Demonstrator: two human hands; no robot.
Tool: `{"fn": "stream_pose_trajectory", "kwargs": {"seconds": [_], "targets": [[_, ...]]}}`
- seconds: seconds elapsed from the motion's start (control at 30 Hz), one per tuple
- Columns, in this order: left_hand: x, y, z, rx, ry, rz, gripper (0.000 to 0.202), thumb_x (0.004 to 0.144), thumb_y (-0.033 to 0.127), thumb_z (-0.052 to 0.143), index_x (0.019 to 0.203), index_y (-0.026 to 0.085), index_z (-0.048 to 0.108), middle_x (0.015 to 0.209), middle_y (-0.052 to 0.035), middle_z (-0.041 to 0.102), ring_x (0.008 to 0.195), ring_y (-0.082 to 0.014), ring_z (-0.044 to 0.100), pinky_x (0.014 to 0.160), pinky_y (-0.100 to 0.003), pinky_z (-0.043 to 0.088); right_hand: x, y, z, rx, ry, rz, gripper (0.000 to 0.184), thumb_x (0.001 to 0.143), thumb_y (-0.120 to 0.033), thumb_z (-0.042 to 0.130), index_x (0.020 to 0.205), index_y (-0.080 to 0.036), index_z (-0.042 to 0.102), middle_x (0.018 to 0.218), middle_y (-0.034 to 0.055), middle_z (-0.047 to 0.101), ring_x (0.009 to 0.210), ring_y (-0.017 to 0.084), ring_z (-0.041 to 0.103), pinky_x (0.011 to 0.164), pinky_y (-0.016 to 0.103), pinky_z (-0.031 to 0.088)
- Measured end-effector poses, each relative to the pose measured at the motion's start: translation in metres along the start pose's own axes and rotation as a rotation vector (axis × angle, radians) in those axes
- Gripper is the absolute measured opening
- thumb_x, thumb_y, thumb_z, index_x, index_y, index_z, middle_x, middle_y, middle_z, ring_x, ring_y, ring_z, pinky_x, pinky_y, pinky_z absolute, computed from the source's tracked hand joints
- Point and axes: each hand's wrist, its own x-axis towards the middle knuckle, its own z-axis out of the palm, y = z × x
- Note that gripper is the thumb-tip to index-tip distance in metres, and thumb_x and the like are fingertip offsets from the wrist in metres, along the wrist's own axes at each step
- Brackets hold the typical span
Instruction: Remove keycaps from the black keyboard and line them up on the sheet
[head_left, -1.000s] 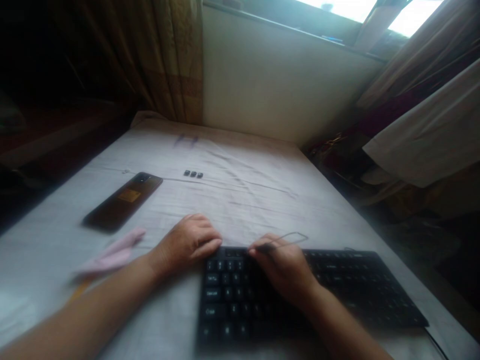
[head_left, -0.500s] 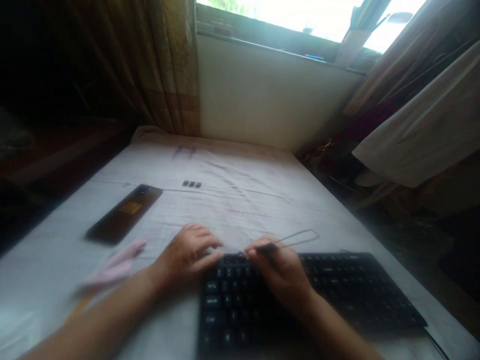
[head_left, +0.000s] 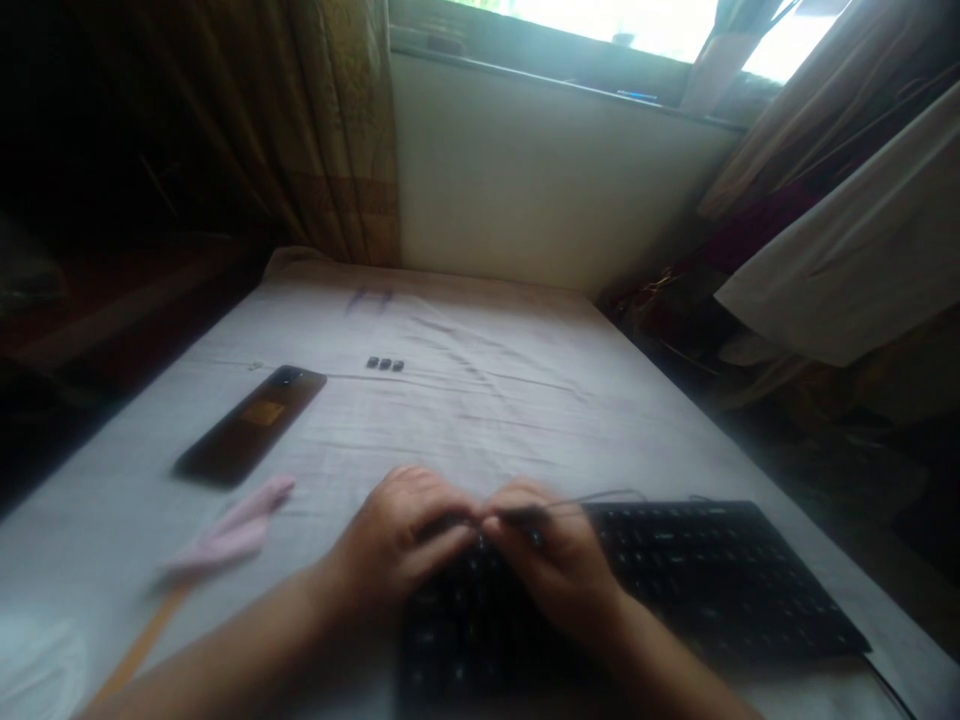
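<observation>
A black keyboard (head_left: 705,560) lies on a white sheet before me, its left part under my hands. In my right hand (head_left: 559,555) is a wire keycap puller (head_left: 525,515), its black handle between thumb and fingers and its thin wire loop pointing right. My left hand (head_left: 405,535) is closed in a pinch over the keyboard's upper left edge, fingertips meeting those of the right. Whatever sits between the fingertips is blurred and too small to name. Three small black keycaps (head_left: 385,364) stand in a row farther back on the sheet.
A dark phone (head_left: 251,425) lies face down at left. Nearer is a pink cloth (head_left: 232,535) at the end of an orange stick (head_left: 146,635). The white sheet (head_left: 480,420) runs back to a wall below a window; curtains and cloth hang at both sides.
My left hand has moved right and its fingers have closed, now meeting the right fingertips. The puller's wire loop has tilted lower. The view has shifted slightly.
</observation>
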Motion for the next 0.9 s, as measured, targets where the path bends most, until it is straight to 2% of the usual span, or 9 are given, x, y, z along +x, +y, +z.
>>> {"fn": "stream_pose_trajectory", "kwargs": {"seconds": [0.2,0.3,0.43,0.57,0.63,0.77,0.9], "targets": [[-0.001,-0.005,-0.005,0.147,-0.032,-0.013,0.010,0.087,0.028,0.058,0.093,0.023,0.065,0.081,0.0006,0.071,0.076,-0.0172,0.064,0.077,-0.033,0.043,0.000,-0.004,-0.001,0.023,-0.033,0.004,0.012,0.087,-0.018,0.056,0.091,-0.021,0.068,0.080,0.0028,0.065,0.071,0.014,0.063,0.066,0.025,0.053],[-0.002,-0.013,-0.006,0.172,0.033,-0.030,0.010,0.087,0.029,0.059,0.093,0.023,0.065,0.080,0.0001,0.072,0.076,-0.0175,0.065,0.078,-0.034,0.045,0.004,-0.006,-0.007,-0.034,0.009,0.032,0.013,0.089,-0.018,0.051,0.085,-0.020,0.064,0.078,0.0033,0.064,0.073,0.015,0.063,0.068,0.027,0.052],[-0.006,-0.027,-0.006,0.156,0.137,-0.114,0.016,0.086,0.030,0.061,0.101,0.023,0.064,0.088,-0.0011,0.072,0.082,-0.0173,0.066,0.080,-0.033,0.048,0.010,0.006,-0.027,-0.411,0.009,0.044,0.017,0.091,-0.023,0.047,0.084,-0.018,0.061,0.074,0.0045,0.064,0.067,0.016,0.061,0.063,0.027,0.048],[-0.007,-0.032,-0.007,0.132,0.128,-0.236,0.015,0.085,0.029,0.060,0.098,0.023,0.062,0.085,0.0004,0.070,0.080,-0.0164,0.066,0.076,-0.031,0.050,0.011,0.032,-0.053,-0.930,-0.181,0.157,0.017,0.087,-0.026,0.052,0.085,-0.020,0.068,0.071,0.0046,0.063,0.061,0.017,0.058,0.053,0.026,0.039],[-0.006,-0.031,-0.007,0.110,0.105,-0.286,0.011,0.084,0.027,0.060,0.094,0.022,0.061,0.083,0.0013,0.069,0.078,-0.0157,0.065,0.073,-0.030,0.050,0.011,0.044,-0.062,-1.057,-0.285,0.212,0.014,0.084,-0.024,0.057,0.082,-0.023,0.071,0.071,0.0041,0.063,0.061,0.017,0.057,0.051,0.026,0.035],[-0.005,-0.029,-0.008,0.051,0.109,-0.300,0.009,0.084,0.024,0.058,0.093,0.023,0.060,0.083,0.0020,0.068,0.076,-0.0140,0.065,0.071,-0.027,0.050,0.009,0.057,-0.070,-1.045,-0.361,0.247,0.013,0.081,-0.023,0.061,0.080,-0.026,0.074,0.076,0.0042,0.065,0.064,0.017,0.058,0.053,0.025,0.037],[-0.005,-0.030,-0.008,0.030,0.098,-0.303,0.010,0.085,0.024,0.055,0.094,0.023,0.060,0.081,0.0029,0.066,0.073,-0.0128,0.064,0.068,-0.026,0.050,0.008,0.058,-0.074,-0.947,-0.392,0.268,0.020,0.081,-0.016,0.058,0.084,-0.026,0.075,0.079,0.0048,0.068,0.068,0.018,0.061,0.058,0.026,0.044]]}}
